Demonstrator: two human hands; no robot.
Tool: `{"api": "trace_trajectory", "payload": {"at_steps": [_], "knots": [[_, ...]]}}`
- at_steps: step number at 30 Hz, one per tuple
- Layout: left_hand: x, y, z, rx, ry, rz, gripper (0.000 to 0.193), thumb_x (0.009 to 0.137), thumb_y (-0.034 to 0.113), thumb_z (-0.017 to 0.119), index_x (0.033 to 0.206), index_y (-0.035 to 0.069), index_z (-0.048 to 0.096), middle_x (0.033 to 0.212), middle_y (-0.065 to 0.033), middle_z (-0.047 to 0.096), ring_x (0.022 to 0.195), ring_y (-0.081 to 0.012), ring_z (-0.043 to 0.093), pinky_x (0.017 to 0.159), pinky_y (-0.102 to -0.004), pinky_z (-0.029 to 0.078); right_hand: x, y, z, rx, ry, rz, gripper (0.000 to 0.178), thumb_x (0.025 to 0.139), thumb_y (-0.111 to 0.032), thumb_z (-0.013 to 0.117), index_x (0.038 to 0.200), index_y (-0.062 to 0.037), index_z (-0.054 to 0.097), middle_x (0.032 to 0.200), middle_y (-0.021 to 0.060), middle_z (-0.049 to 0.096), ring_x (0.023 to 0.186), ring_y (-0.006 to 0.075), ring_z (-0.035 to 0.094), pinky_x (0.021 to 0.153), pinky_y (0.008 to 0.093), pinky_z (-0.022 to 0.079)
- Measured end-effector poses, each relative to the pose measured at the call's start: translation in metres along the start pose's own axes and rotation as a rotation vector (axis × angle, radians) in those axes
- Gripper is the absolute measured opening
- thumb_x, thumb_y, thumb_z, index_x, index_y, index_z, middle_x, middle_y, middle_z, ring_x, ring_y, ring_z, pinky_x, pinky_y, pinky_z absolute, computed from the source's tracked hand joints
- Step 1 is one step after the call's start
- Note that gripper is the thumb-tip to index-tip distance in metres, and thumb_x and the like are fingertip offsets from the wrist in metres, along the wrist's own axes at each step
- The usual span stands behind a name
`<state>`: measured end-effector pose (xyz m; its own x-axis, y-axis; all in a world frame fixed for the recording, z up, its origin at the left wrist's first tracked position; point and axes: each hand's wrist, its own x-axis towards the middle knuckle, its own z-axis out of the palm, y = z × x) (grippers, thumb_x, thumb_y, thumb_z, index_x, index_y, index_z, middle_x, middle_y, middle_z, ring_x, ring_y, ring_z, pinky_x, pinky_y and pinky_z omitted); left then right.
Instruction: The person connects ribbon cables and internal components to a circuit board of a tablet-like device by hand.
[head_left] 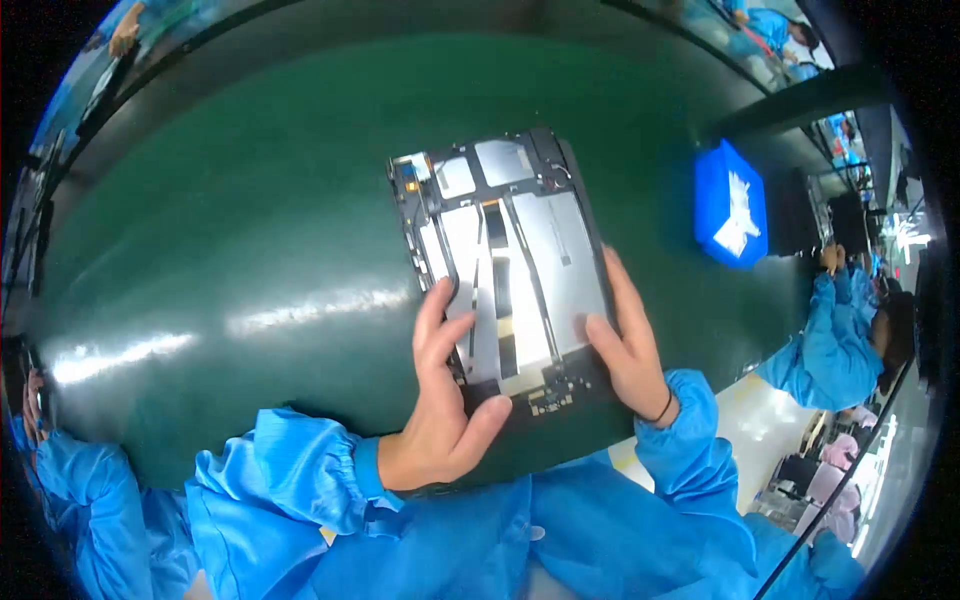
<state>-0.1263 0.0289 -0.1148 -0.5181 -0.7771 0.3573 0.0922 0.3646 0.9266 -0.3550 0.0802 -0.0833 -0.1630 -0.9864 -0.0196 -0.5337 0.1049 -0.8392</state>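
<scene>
An opened tablet (560, 255) lies tilted over the green table in front of me, its inner side facing up. Silver metal plates, dark ribbon cables, a yellowish strip and small circuit boards along the top and bottom ends are exposed. My left hand (445, 400) grips its lower left side, fingers along the edge and over the metal, thumb by the bottom corner. On the right edge, my right hand (630, 350) is closed round the frame with the thumb pressed on top; its other fingers are partly hidden.
A blue bin (715, 205) with a white, crumpled-looking item stands on the green table (250, 230) at the right. Co-workers in blue smocks sit at the right (830, 340) and left (85, 490). A dark raised ledge runs along the far edge.
</scene>
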Motion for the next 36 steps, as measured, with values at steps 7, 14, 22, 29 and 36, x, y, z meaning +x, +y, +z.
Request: {"api": "trace_trajectory", "payload": {"at_steps": [7, 14, 22, 29, 36], "knots": [[0.011, -0.012, -0.008, -0.060, 0.165, 0.065, 0.064, 0.088, 0.014, 0.054, 0.141, -0.002, 0.021, 0.151, -0.0287, 0.010, 0.142, -0.0409, 0.015, 0.114, -0.0482, 0.014, 0.060, -0.024, 0.007, 0.742, -0.004, 0.068, 0.062, 0.089, -0.004, 0.053, 0.146, 0.0018, 0.030, 0.147, 0.0192, 0.038, 0.133, 0.0255, 0.040, 0.110, 0.0341, 0.031], [0.024, -0.010, -0.002, 0.035, 0.203, 0.179, 0.063, 0.083, 0.008, 0.051, 0.140, -0.002, 0.027, 0.152, -0.0248, 0.018, 0.143, -0.0346, 0.017, 0.115, -0.0415, 0.010, 0.237, 0.001, -0.003, 0.755, 0.242, 0.011, 0.057, 0.090, -0.010, 0.056, 0.142, 0.0015, 0.037, 0.145, 0.0183, 0.041, 0.130, 0.0269, 0.046, 0.107, 0.0319, 0.036], [0.073, 0.082, -0.015, 0.144, -0.190, 0.150, 0.022, 0.089, 0.011, 0.058, 0.110, 0.010, 0.063, 0.118, -0.0078, 0.060, 0.119, -0.0281, 0.051, 0.106, -0.0454, 0.026, 0.234, -0.005, 0.035, 0.026, 0.251, -0.499, 0.041, 0.084, -0.010, 0.061, 0.124, -0.0075, 0.058, 0.146, 0.0308, 0.035, 0.139, 0.0395, 0.033, 0.113, 0.0380, 0.029], [0.111, 0.154, 0.001, -0.596, -0.723, 0.205, 0.020, 0.093, 0.017, 0.058, 0.107, 0.005, 0.063, 0.109, -0.0110, 0.062, 0.102, -0.0285, 0.058, 0.092, -0.0410, 0.038, 0.148, -0.002, 0.039, -0.257, 0.146, -0.728, 0.020, 0.082, -0.006, 0.058, 0.097, -0.0086, 0.070, 0.133, 0.0182, 0.055, 0.117, 0.0355, 0.054, 0.098, 0.0418, 0.042], [0.131, 0.130, 0.037, -0.839, -0.813, 0.173, 0.020, 0.094, 0.018, 0.057, 0.108, 0.004, 0.063, 0.110, -0.0110, 0.062, 0.103, -0.0279, 0.058, 0.093, -0.0403, 0.038, 0.141, 0.009, 0.047, -0.259, 0.120, -0.775, 0.014, 0.080, -0.008, 0.059, 0.089, -0.0091, 0.071, 0.117, 0.0130, 0.064, 0.109, 0.0305, 0.058, 0.093, 0.0419, 0.044]]}}
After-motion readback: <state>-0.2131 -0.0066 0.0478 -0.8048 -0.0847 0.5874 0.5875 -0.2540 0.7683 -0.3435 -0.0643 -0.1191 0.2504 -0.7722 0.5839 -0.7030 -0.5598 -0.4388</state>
